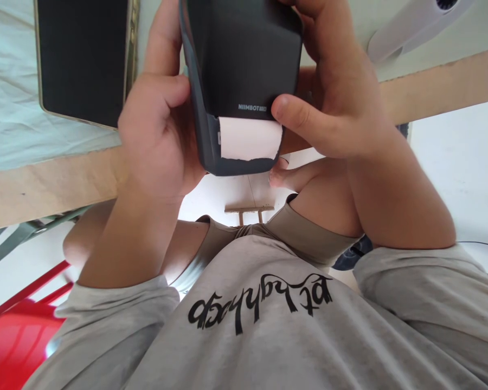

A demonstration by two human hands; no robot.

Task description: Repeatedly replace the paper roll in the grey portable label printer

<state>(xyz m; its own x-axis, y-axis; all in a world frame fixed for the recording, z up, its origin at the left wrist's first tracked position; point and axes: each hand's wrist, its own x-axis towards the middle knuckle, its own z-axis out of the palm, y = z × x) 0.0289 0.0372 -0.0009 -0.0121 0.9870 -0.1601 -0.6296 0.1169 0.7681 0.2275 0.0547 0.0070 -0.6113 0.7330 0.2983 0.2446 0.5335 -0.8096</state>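
A dark label printer (248,59) marked NIIMBOT is held up in front of me, over the table's near edge. White paper (250,138) with a ragged end sticks out of its slot. My left hand (158,119) grips the printer's left side, its thumb pressed to the edge. On the other side my right hand (333,92) is closed around it, the thumb lying on the cover near the brand name. The printer hides several of my fingertips, and its far end is cut off by the frame's top.
A dark-screened phone or tablet (83,54) lies on the table to the left, on a pale wrinkled cloth (8,86). At the upper right is a white cylindrical object (410,27). The wooden table edge (443,78) runs across. Something red (24,336) stands low on the left.
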